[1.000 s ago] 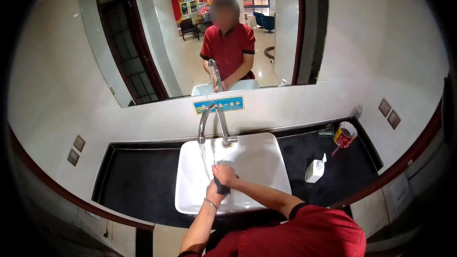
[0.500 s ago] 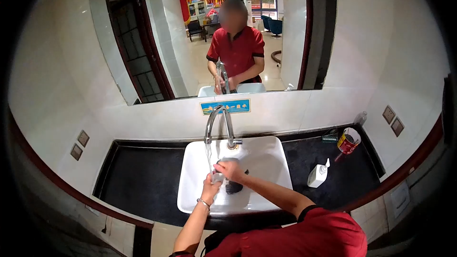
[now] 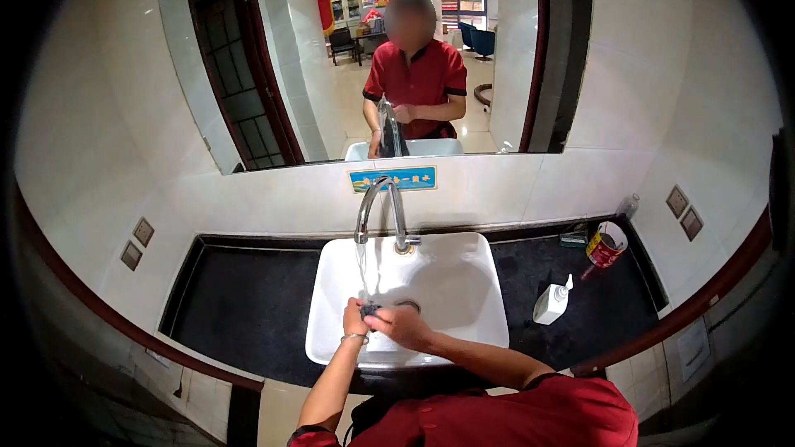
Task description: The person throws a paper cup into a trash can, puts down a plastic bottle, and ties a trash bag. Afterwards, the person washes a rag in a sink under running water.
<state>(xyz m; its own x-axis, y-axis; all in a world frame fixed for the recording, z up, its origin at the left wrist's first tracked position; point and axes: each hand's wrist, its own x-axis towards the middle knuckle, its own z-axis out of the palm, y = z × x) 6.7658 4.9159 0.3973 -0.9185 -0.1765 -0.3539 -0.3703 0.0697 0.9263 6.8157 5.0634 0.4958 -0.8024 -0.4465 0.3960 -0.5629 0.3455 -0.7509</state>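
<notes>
Fingers of the left hand (image 3: 354, 317) and right hand (image 3: 403, 327) grip a dark cloth (image 3: 370, 311), bunched over the white sink (image 3: 490, 290) near the running gooseneck faucet's (image 3: 399, 215) stream. Best held low, turning each fold into the water.

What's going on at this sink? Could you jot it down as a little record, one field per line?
Basin: white washbasin set in a black countertop
Tap: chrome gooseneck tap, water running
Left grip: closed on dark cloth
Right grip: closed on the same cloth
Right of basin: white pump bottle, red-labelled container
Wall: mirror above blue sign
</notes>
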